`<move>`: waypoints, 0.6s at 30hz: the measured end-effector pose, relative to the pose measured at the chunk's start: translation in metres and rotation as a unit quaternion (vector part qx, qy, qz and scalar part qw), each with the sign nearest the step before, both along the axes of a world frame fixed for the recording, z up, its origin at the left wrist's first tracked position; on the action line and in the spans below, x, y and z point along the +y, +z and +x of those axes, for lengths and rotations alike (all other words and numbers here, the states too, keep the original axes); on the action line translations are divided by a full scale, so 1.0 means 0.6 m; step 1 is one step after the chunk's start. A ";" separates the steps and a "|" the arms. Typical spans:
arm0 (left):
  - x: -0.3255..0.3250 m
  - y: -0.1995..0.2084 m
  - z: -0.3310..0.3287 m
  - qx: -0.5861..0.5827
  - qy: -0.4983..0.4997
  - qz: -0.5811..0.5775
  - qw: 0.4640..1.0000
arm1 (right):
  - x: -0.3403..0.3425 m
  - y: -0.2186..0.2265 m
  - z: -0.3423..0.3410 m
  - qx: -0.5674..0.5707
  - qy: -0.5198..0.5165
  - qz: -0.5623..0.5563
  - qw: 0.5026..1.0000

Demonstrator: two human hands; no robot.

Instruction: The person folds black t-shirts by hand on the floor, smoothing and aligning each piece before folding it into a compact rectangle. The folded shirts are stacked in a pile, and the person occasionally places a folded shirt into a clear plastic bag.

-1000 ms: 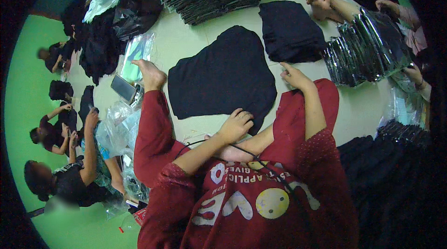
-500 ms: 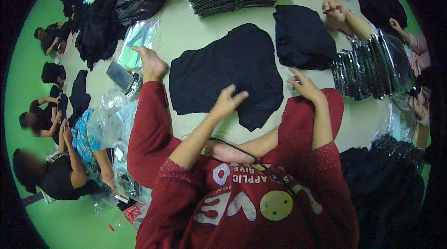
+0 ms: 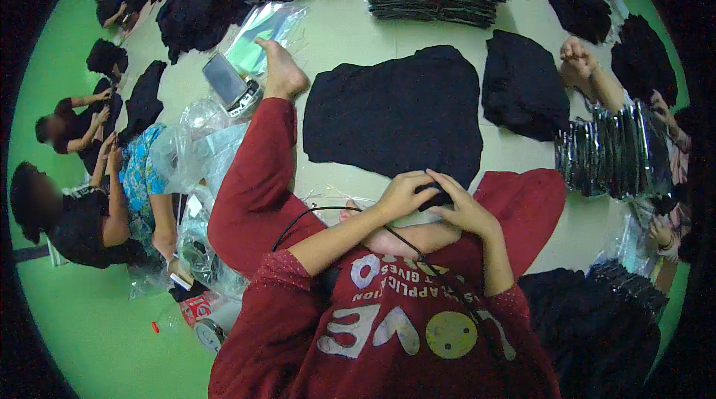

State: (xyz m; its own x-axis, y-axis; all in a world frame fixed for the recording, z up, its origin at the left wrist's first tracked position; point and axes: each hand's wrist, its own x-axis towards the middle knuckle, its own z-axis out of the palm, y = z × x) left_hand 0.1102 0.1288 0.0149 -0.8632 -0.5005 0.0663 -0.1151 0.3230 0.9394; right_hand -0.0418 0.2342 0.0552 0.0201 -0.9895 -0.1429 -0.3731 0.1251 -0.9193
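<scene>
Closed narrowly, the bare left hand (image 3: 406,196) and bare right hand (image 3: 467,212) gripped the bunched near corner of the flat black fabric garment (image 3: 391,112), which lay on the pale smooth floor (image 3: 335,33). White block lettering (image 3: 350,332) and 1 round yellow smiling face (image 3: 453,334) marked the dark red cloth shirt (image 3: 298,362).

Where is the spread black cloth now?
In the head view, the black cloth lies near the centre, left of the folded black pile, with left hand and right hand at its near edge.
</scene>
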 end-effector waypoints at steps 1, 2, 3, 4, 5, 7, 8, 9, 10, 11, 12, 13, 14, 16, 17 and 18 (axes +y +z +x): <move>0.001 0.004 0.000 0.029 0.004 -0.023 0.999 | 0.001 0.000 -0.006 0.002 0.005 0.013 1.000; 0.003 0.007 0.001 0.037 -0.026 -0.062 0.997 | 0.001 0.000 -0.012 0.010 0.002 0.035 0.999; 0.002 0.009 0.004 0.038 -0.031 -0.108 0.993 | 0.001 0.000 -0.017 -0.005 0.010 0.054 0.998; -0.002 0.009 0.009 0.037 -0.049 -0.158 0.985 | -0.001 -0.001 -0.021 -0.013 0.011 0.081 0.997; -0.010 0.007 0.016 0.077 -0.066 -0.220 0.970 | -0.002 -0.003 -0.025 -0.018 0.007 0.114 0.993; -0.040 -0.001 0.037 -0.014 -0.058 -0.353 0.934 | -0.001 -0.006 -0.024 0.030 0.002 0.041 0.999; -0.062 -0.005 0.051 -0.054 -0.046 -0.403 0.912 | 0.001 -0.007 -0.022 0.041 -0.001 0.045 0.998; -0.089 -0.011 0.068 -0.098 -0.051 -0.450 0.886 | 0.003 -0.009 -0.021 0.052 -0.009 0.044 0.998; -0.119 -0.015 0.087 -0.142 -0.022 -0.445 0.884 | 0.006 -0.010 -0.022 0.042 -0.012 0.056 0.997; -0.151 -0.017 0.110 -0.168 -0.004 -0.458 0.873 | 0.010 -0.011 -0.022 0.032 -0.022 0.064 0.997; -0.181 -0.017 0.135 -0.185 0.023 -0.454 0.871 | 0.015 -0.012 -0.024 0.023 -0.035 0.075 0.996; -0.208 -0.015 0.161 -0.195 0.057 -0.473 0.857 | 0.020 -0.012 -0.026 0.031 -0.032 0.068 0.997; -0.231 -0.012 0.188 -0.222 0.043 -0.471 0.853 | 0.025 -0.012 -0.028 0.038 -0.033 0.064 0.997; -0.259 -0.003 0.237 -0.265 0.001 -0.477 0.838 | 0.030 -0.013 -0.030 0.046 -0.032 0.066 0.996; -0.265 0.001 0.257 -0.315 -0.033 -0.472 0.822 | 0.032 -0.013 -0.030 0.045 -0.030 0.073 0.996; -0.266 0.004 0.274 -0.324 -0.072 -0.464 0.821 | 0.034 -0.012 -0.029 0.045 -0.028 0.079 0.995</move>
State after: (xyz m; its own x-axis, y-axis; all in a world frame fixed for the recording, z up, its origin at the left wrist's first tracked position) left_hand 0.2745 -0.0309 0.0175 -0.9134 -0.3841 -0.1350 -0.3920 0.9192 0.0367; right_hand -0.0595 0.2544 0.0479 -0.0542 -0.9538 -0.2956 -0.4409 0.2884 -0.8499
